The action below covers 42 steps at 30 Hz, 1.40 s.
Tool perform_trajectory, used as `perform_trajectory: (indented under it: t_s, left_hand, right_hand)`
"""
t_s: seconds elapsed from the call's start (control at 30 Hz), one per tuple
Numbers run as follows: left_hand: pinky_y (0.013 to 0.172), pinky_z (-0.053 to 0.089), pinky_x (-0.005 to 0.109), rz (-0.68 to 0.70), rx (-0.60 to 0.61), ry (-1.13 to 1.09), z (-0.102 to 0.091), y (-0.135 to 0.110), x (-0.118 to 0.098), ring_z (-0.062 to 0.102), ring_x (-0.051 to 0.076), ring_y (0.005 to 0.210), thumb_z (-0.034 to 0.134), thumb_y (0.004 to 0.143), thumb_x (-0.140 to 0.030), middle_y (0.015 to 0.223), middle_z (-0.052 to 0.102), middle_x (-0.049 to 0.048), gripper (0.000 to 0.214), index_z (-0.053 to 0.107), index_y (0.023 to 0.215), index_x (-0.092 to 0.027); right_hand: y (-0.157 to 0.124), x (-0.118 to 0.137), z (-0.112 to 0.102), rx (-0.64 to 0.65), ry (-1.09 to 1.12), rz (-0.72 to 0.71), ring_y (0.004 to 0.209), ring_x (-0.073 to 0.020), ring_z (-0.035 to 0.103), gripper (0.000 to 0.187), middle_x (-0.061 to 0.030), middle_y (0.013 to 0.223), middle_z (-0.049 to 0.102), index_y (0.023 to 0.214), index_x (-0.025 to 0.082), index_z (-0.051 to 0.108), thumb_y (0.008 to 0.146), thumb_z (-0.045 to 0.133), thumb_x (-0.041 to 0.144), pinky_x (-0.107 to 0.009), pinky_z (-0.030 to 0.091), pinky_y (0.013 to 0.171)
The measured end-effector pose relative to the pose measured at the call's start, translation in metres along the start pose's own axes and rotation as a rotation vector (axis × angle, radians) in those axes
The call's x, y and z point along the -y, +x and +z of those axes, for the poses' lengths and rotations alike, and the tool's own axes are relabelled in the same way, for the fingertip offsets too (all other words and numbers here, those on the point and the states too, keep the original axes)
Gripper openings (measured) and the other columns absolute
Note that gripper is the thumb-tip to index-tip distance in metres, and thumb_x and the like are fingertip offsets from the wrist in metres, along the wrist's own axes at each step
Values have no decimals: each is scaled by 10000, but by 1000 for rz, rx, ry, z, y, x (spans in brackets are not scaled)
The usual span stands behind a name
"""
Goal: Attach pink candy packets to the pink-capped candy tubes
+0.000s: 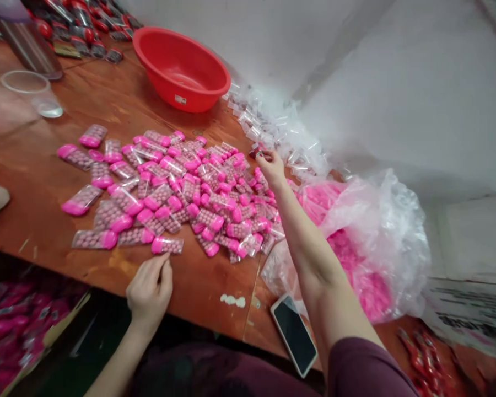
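Note:
My left hand (150, 289) is at the table's front edge, its fingers curled. Its fingertips meet the lower side of a small clear bottle with a pink cap (167, 245), filled with pink balls and lying flat. Whether they grip anything is hidden. Stretched out to the far side, my right hand (270, 167) is closed in a pinch beside a small dark red item (257, 151); what it holds, if anything, cannot be made out. Between the hands spreads a heap of similar pink-capped bottles (182, 182). Behind my right hand lies a pile of clear empty containers (287, 135).
A red basin (186, 69) stands at the back. Right of my forearm slumps a plastic bag (397, 237) of pink pieces. A phone (294, 335) lies at the front edge. A clear cup (28, 91) and a tall container (28, 44) are at left.

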<state>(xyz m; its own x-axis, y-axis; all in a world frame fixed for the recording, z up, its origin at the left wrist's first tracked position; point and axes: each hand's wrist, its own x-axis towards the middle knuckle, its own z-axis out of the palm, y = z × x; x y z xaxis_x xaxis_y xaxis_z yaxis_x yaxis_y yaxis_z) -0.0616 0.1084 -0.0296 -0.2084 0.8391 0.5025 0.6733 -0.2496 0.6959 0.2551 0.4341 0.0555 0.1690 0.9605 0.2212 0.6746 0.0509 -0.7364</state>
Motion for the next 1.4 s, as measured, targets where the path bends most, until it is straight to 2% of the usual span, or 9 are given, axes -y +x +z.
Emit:
perform_trajectory:
  t_s: [0.13, 0.27, 0.37, 0.47, 0.67, 0.9, 1.07, 1.27, 1.4]
  left_hand:
    - [830, 588, 321, -373, 39, -298, -8, 8, -20, 748, 194, 842, 609, 1034, -263, 925, 803, 118, 215, 769, 986, -128]
    - [637, 551, 239, -861, 229, -960, -12, 6, -55, 731, 145, 774, 707, 972, -475, 1060, 799, 97, 402, 721, 1214, -154]
    - [709, 577, 238, -942, 361, -1228, -17, -5, -72, 740, 141, 826, 724, 957, -513, 1072, 796, 84, 413, 723, 1182, -168]
    - [645, 549, 204, -999, 355, -1207, -27, -22, -77, 696, 110, 726, 757, 940, -496, 922, 782, 50, 345, 731, 1017, -161]
    - [557, 541, 191, -1037, 426, -1059, -44, -54, -80, 686, 112, 672, 802, 910, -525, 835, 747, 25, 381, 705, 1002, -168]
    - [536, 594, 244, -1065, 613, -1051, -50, -81, -92, 703, 142, 652, 684, 986, -514, 849, 734, 53, 380, 685, 1072, -144]
    - [531, 567, 206, -983, 755, -1061, -58, -95, -94, 713, 137, 730, 767, 855, -211, 943, 744, 48, 333, 672, 1168, -149]
    - [758, 616, 236, -990, 642, -996, -50, -96, -92, 719, 117, 821, 739, 814, -62, 973, 759, 41, 369, 655, 1170, -114]
    - [817, 604, 261, -800, 578, -766, -45, -92, -80, 740, 147, 872, 756, 824, -84, 1015, 779, 63, 364, 674, 1176, -125]
  right_hand:
    - [-139, 49, 0, 173, 62, -268, 1018, -217, 667, 542, -66, 1216, 676, 1340, 237, 580, 833, 737, 348, -422, 594, 950]
    - [-273, 82, 0, 215, 59, -454, 1258, -304, 618, 565, -111, 1352, 616, 1409, 273, 515, 875, 700, 276, -544, 559, 1087]
    - [-344, 84, 11, 175, 80, -451, 1327, -322, 575, 565, -126, 1377, 578, 1445, 278, 469, 915, 662, 248, -592, 524, 1136]
    - [-391, 75, 17, 154, 121, -414, 1336, -322, 559, 575, -127, 1377, 559, 1454, 272, 466, 931, 705, 305, -596, 522, 1139]
    - [-427, 66, -13, 263, 139, -309, 1174, -252, 640, 212, -86, 1224, 621, 1260, 292, 648, 1073, 556, 326, -483, 586, 990]
    - [-442, 58, -28, 366, -112, -421, 1087, -298, 615, 135, -95, 1120, 658, 1029, 276, 654, 1062, 552, 357, -531, 532, 987]
    - [-457, 49, -25, 387, -102, -440, 1060, -301, 606, 145, -111, 1091, 650, 976, 259, 586, 1059, 502, 342, -533, 531, 972]
    - [-471, 48, -14, 218, 142, -332, 831, -181, 612, 135, -43, 946, 638, 951, 255, 520, 1062, 466, 311, -360, 537, 766]
    - [-472, 49, -9, 349, 297, -73, 633, -124, 508, 83, 27, 794, 578, 973, 260, 525, 1025, 534, 323, -281, 450, 595]
